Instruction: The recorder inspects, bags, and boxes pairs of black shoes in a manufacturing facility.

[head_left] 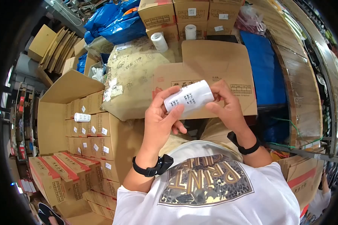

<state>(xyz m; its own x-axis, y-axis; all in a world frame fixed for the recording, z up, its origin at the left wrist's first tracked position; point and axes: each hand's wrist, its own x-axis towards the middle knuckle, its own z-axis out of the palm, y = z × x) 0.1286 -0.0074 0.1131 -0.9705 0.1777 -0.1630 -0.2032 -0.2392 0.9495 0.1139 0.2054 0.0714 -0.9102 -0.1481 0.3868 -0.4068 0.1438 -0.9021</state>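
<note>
A roll of white printed labels (189, 98) is held over the table, its printed side facing up. My left hand (162, 114) wraps round its left end, thumb across the front and fingers behind. My right hand (226, 105) pinches at the right end, thumb and fingers bent against the edge of the roll. Under them lies a flat brown cardboard sheet (214, 54) with printed panels. Two more white label rolls stand beyond, one roll (159, 42) on the worn tabletop (125, 75) and another roll (190, 32) in front of stacked boxes.
Small cartons (191, 13) are stacked at the back. On the left, a large open box (50, 112) holds several labelled cartons, with another label roll (82, 117) on them. Blue plastic bags (112, 22) lie at the back left. A blue sheet (264, 71) and metal rack (328, 155) border the right.
</note>
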